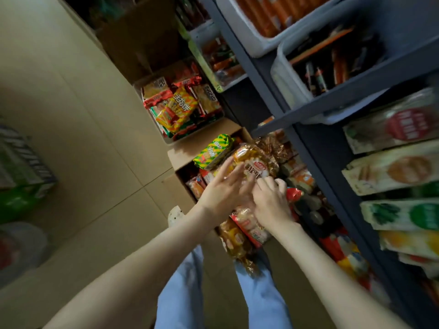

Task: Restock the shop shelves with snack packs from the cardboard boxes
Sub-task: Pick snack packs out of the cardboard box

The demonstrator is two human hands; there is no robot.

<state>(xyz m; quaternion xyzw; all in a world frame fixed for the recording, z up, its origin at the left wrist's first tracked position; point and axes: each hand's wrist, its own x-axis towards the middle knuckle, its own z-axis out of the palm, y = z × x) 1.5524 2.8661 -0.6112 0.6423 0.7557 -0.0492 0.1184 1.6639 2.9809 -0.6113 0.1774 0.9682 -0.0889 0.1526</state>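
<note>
Both my hands are over an open cardboard box of snack packs on the floor beside the shelves. My right hand grips the near end of an orange-brown snack pack that lies across the box. My left hand has its fingers stretched out, touching the side of that same pack. A yellow-green striped pack sticks up at the box's far side. More packs hang below my hands, in red and amber wrappers. The frame is motion-blurred.
A second open box of red and yellow packs stands further along the floor. A dark shelf unit on the right holds grey bins and rows of flat boxed snacks. Tiled floor lies left; bundled goods at far left.
</note>
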